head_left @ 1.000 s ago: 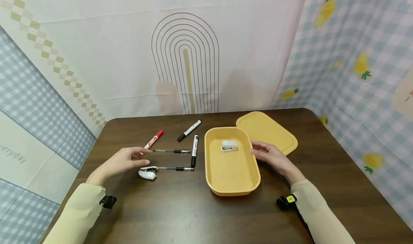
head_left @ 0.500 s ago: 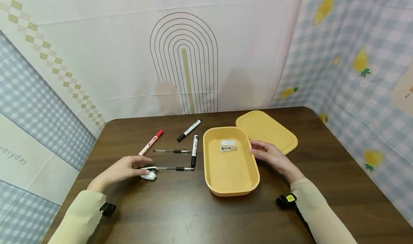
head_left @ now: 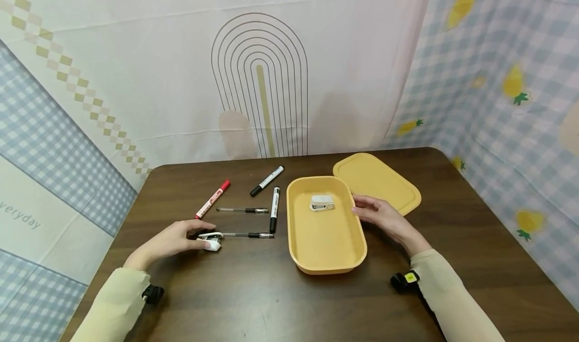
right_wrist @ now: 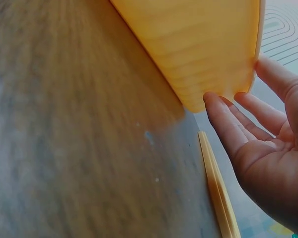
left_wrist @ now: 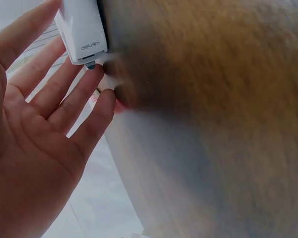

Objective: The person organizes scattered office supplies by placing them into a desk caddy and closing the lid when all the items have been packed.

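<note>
Near the table's left side, my left hand (head_left: 174,242) pinches a small white stapler (head_left: 210,243) between thumb and fingers. In the left wrist view the printed end of this stapler (left_wrist: 87,37) shows past the fingers. My right hand (head_left: 384,219) touches the outer right wall and rim of a yellow bin (head_left: 296,241), its fingers fairly straight. Inside the bin lies another white stapler (head_left: 322,203). The right wrist view shows fingertips (right_wrist: 212,99) against the bin's side (right_wrist: 198,49). A clear pen (head_left: 249,235) lies just right of the left-hand stapler.
A red marker (head_left: 212,199), a second clear pen (head_left: 242,210) and two black-capped markers, one upright in view (head_left: 274,209) and one slanted (head_left: 267,181), lie left of the bin. Behind it on the right is a yellow lid (head_left: 377,181). Fabric hangs at the table's back edge.
My left hand has come down from near the red marker to the stapler, and its fingers have closed in on it. The right hand stays at the bin.
</note>
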The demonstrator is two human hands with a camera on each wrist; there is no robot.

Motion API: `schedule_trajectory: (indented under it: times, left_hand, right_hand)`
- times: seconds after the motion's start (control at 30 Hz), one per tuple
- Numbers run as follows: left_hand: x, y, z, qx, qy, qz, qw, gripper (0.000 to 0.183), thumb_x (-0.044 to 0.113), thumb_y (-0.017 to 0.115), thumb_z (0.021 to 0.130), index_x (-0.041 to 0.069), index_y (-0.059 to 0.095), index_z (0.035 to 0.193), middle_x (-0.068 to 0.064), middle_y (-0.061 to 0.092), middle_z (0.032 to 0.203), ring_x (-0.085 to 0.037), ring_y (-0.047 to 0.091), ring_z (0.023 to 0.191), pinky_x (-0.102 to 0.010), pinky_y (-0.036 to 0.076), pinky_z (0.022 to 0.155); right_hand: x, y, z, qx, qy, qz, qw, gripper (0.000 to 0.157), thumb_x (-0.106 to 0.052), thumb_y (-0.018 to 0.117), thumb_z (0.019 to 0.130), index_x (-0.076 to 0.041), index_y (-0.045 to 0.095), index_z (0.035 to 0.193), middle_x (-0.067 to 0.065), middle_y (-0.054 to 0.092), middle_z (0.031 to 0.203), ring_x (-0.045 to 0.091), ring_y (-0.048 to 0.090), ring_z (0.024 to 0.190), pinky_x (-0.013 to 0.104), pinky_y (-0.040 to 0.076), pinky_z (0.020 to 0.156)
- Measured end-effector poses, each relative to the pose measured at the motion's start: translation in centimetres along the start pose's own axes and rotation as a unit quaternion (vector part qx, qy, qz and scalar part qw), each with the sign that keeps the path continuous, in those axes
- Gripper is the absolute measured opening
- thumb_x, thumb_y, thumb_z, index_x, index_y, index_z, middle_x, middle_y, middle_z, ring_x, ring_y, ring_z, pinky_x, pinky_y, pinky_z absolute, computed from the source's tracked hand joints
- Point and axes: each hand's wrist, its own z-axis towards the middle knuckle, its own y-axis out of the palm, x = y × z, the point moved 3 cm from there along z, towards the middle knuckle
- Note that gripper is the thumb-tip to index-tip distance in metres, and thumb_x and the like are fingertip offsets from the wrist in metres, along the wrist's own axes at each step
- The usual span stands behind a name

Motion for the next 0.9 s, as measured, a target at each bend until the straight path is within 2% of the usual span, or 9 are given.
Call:
schedule_trajectory:
  times: [0.13,0.37,0.6,0.9]
  left_hand:
    - [0.3,0.0,-0.1,-0.002,0.007,-0.002,1.0,0.052,0.04,0.079,0.087,0.015,0.068,0.131,0.002,0.068,0.122,-0.015,0.06,0.104,-0.032,0.048,0.088]
    - [0.5,0.1,0.1,-0.015,0.013,-0.006,0.9998,0.048,0.037,0.081,0.086,0.017,0.069,0.127,0.005,0.068,0.115,-0.011,0.059,0.092,-0.029,0.048,0.082]
    - [0.8,0.4,0.4,-0.002,0.026,0.021,0.9995,0.039,0.033,0.082,0.084,0.019,0.072,0.119,0.006,0.068,0.112,-0.009,0.059,0.092,-0.028,0.048,0.083]
    - [1.3,0.5,0.2,0.006,0.054,0.042,0.9976,0.039,0.028,0.083,0.084,0.014,0.072,0.118,0.002,0.069,0.112,-0.011,0.06,0.094,-0.032,0.049,0.083]
  right_hand:
    - [-0.1,-0.1,0.0,0.005,0.005,-0.003,1.0,0.061,-0.021,0.066,0.1,0.006,0.041,0.149,0.025,0.045,0.15,0.013,0.06,0.12,0.025,0.05,0.095]
    - [0.0,-0.2,0.0,-0.004,0.005,0.003,1.0,0.063,-0.02,0.065,0.1,0.007,0.037,0.151,0.028,0.041,0.151,0.014,0.059,0.122,0.025,0.05,0.096]
    - [0.1,-0.4,-0.1,-0.005,0.009,0.006,1.0,0.065,-0.02,0.065,0.1,0.006,0.036,0.151,0.026,0.041,0.152,0.011,0.059,0.12,0.025,0.05,0.096]
    - [0.2,-0.2,0.1,-0.005,0.009,0.009,1.0,0.064,-0.02,0.066,0.099,0.005,0.037,0.151,0.025,0.041,0.152,0.011,0.06,0.12,0.027,0.051,0.096]
